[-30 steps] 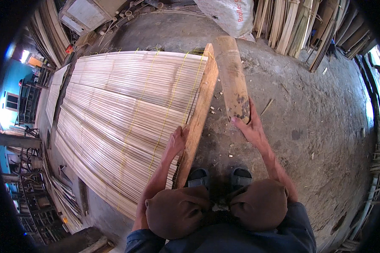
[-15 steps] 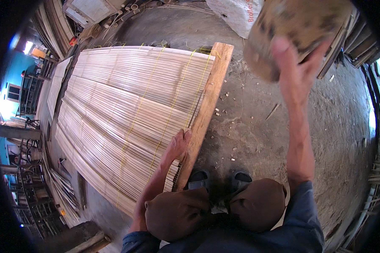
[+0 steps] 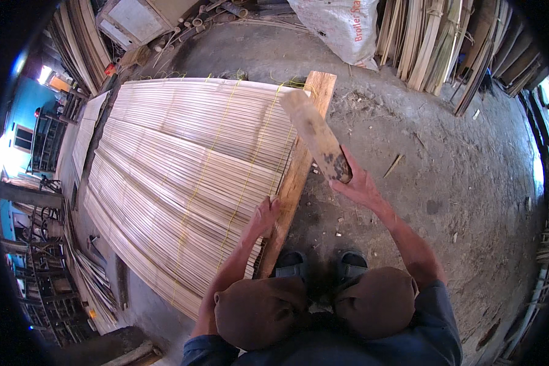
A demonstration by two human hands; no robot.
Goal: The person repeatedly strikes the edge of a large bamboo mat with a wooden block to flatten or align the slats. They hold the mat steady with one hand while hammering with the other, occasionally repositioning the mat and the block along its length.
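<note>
Grey, littered floor (image 3: 470,238) stretches between slatted mat (image 3: 183,165) and bundled strips (image 3: 418,46).

Pretty rough, concrete-looking grey floor (image 3: 482,201) in here, kinda patchy too. Bright turquoise wall (image 3: 35,99) off to the left has a small dark-paned window (image 3: 23,138), harsh white daylight (image 3: 5,155) glaring beside it.

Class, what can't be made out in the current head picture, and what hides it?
All in the head view:
Wooden block: underside turned away from the camera.
Slatted mat: it covers whatever lies beneath.
Sandals: heels hidden by the knees.
White sack: top cut by upper edge.
</note>
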